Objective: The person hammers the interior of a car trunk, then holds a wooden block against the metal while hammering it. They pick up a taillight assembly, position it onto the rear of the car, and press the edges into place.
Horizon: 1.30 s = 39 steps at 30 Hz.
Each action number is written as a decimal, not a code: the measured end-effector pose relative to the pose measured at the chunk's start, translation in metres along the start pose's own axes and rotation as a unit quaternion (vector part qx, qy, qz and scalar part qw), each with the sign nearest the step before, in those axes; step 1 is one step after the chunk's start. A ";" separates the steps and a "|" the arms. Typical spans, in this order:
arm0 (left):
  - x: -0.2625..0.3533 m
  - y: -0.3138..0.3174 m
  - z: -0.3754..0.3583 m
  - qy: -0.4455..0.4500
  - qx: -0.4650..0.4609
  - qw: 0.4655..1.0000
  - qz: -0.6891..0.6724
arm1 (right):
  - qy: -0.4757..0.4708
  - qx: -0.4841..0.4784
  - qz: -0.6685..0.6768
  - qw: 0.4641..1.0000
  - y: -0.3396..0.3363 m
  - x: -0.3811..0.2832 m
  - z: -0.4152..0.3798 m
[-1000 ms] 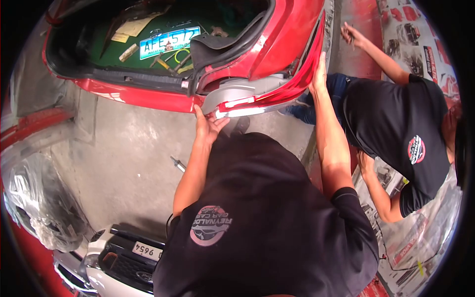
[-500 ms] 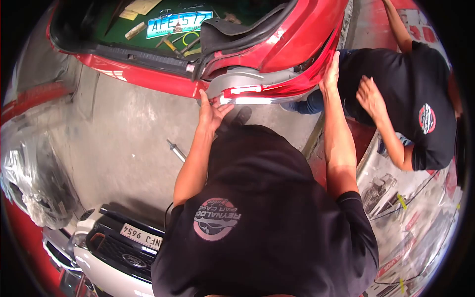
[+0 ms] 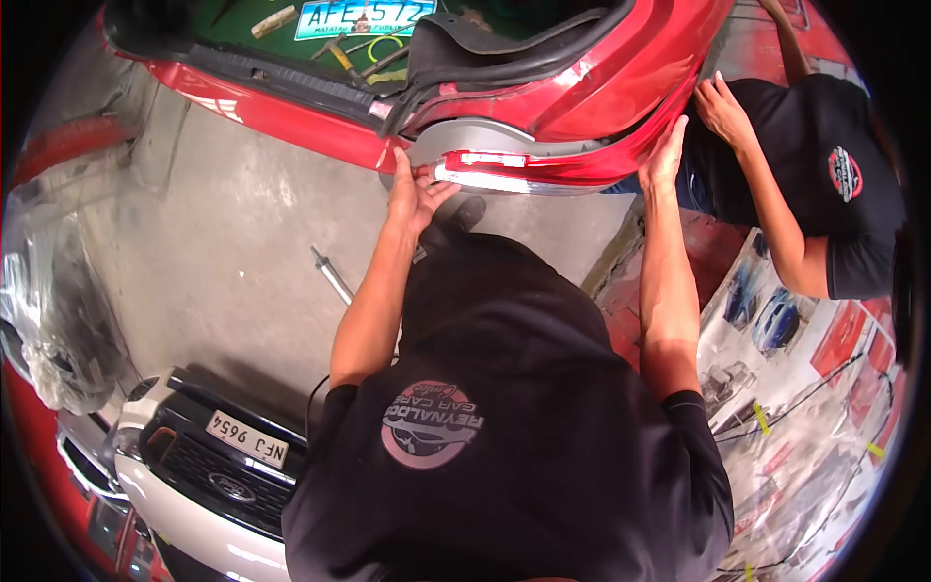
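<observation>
A red and clear tail light [image 3: 543,175] lies along the rear corner of the red car [image 3: 281,121], its grey backing visible along the upper edge. At the lamp's left end, my left hand [image 3: 415,199] has its thumb up near the bumper and its fingers curled under the clear lower edge. My right hand [image 3: 663,160] holds the lamp's right end, palm against its outer side and fingers pointing up; part of those fingers is hidden. Above the lamp is the open trunk, with a black rubber seal [image 3: 465,41] hanging loose at its corner.
A co-worker in a black shirt [image 3: 805,175] stands close on the right, one hand at the car's side. In the trunk lie a licence plate [image 3: 364,17] and a hammer [image 3: 341,60]. Behind me is a white car [image 3: 208,485]; a metal rod [image 3: 332,274] is near my left arm.
The view has shifted, and the lamp sits closer to the car body, with the dark gap at its right end narrowed. The co-worker's hand has moved up to the car.
</observation>
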<state>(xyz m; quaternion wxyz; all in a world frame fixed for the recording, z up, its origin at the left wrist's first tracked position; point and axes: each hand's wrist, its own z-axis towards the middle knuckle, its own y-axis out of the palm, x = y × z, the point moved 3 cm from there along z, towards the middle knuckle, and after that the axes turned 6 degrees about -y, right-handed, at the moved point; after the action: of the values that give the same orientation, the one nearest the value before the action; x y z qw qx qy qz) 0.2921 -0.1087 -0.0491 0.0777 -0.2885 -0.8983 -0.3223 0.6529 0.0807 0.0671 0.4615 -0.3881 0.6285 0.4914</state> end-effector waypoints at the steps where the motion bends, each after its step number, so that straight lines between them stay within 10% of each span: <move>1: 0.000 0.001 -0.001 0.006 -0.003 1.000 0.004 | -0.007 0.002 -0.002 1.000 0.001 -0.001 -0.001; 39: -0.002 0.006 0.016 0.009 0.049 0.999 0.007 | 0.017 0.021 0.022 0.999 0.012 -0.001 -0.002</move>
<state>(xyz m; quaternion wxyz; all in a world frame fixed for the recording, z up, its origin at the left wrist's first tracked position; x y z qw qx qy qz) 0.2975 -0.0958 -0.0595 0.1017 -0.2879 -0.9102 -0.2799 0.6417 0.0818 0.0714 0.4476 -0.3728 0.6549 0.4814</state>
